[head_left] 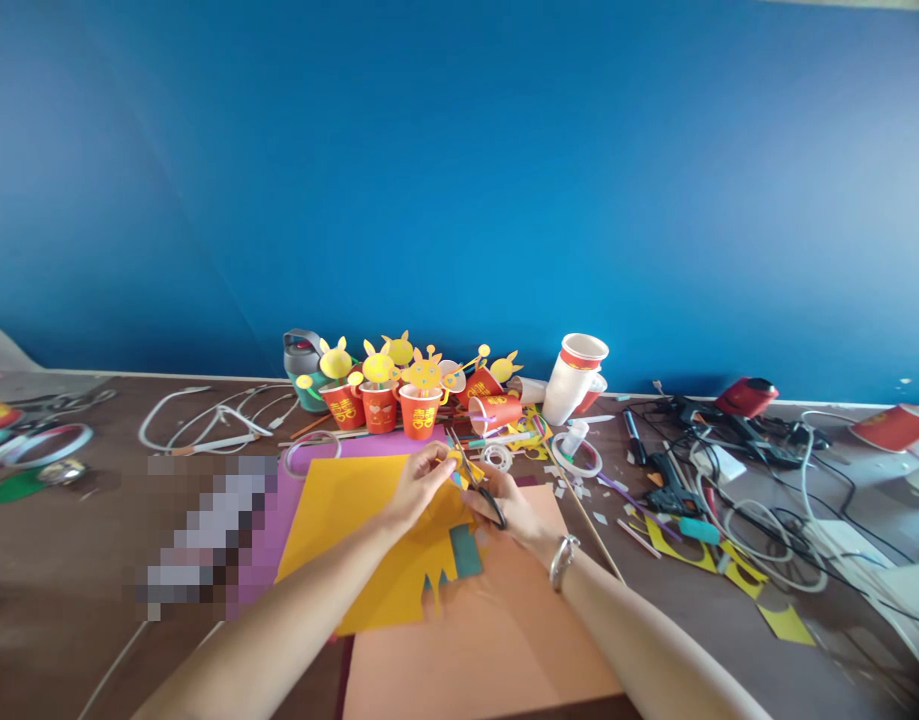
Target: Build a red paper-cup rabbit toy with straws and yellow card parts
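Note:
My left hand (421,482) pinches a small piece of yellow paper (457,459) above the stacked sheets. In my right hand (515,508) are scissors (492,505) with dark handles, their blades slanting up to the left beside the yellow piece. A silver bracelet circles my right wrist. Beneath my hands lie a golden-yellow sheet (346,520) with notches cut from its edge, a peach sheet (489,640) and part of a purple sheet (260,555). A green patch (466,551) shows at the yellow sheet's cut edge.
Red paper cups (418,415) with yellow paper animal faces stand at the back, near a tall white cup stack (568,390). Glue guns (669,485), cables and yellow scraps (785,624) lie right. White cables (204,425) and tape rolls (50,445) are left. A blue wall rises behind.

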Demonstrator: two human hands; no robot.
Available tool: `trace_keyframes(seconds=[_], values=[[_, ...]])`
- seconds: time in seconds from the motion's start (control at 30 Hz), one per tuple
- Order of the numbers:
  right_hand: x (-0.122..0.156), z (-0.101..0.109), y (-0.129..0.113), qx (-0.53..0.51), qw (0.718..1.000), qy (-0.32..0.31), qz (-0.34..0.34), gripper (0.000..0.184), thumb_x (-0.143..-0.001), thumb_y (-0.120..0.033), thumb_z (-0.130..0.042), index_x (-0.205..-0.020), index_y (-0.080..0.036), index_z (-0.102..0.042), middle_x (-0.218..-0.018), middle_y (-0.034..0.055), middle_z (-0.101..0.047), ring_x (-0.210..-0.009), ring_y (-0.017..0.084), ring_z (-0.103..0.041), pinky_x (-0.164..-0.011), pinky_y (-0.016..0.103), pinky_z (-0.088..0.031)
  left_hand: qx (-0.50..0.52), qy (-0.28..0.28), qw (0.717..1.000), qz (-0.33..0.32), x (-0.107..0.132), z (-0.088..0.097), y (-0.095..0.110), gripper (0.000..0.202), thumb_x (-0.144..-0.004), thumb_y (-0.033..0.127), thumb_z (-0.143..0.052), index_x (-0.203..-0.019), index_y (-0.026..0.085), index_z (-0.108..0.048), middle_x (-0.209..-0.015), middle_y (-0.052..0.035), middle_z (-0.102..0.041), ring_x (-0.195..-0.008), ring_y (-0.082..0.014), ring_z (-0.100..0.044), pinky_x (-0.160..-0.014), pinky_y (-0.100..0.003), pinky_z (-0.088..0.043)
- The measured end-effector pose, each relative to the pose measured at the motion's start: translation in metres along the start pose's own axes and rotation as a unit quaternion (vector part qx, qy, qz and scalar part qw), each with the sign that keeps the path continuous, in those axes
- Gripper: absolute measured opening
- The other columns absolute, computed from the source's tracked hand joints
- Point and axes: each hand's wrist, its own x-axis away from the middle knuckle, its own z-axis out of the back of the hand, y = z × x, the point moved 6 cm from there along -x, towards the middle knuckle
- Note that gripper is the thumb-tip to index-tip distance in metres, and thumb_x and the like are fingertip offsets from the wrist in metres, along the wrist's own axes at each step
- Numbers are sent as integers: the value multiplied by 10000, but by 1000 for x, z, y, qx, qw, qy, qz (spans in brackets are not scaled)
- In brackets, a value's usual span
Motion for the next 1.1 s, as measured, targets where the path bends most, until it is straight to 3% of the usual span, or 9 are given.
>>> trace_keyframes(seconds=[0.43,1.1], values=[[-1,-1,-1,-28,1000,6,0,539,-690,-386,-764,-1108,-130,-540,-501,-104,-454,-369,42,-348,-365,190,-236,-3,0,1000,2,0,2,-2,276,-773,435,-655,-713,166,-634,-737,-14,-586,-711,-145,-522,-686,-262,-410],[0,1,-1,-2,1000,1,9,426,-727,-362,-733,-1045,-123,-580,-472,-107,-434,-366,41,-326,-358,190,-212,18,25,999,12,0,4,-2,313,-760,442,-661,-620,176,-576,-649,0,-592,-646,-135,-508,-638,-260,-416]])
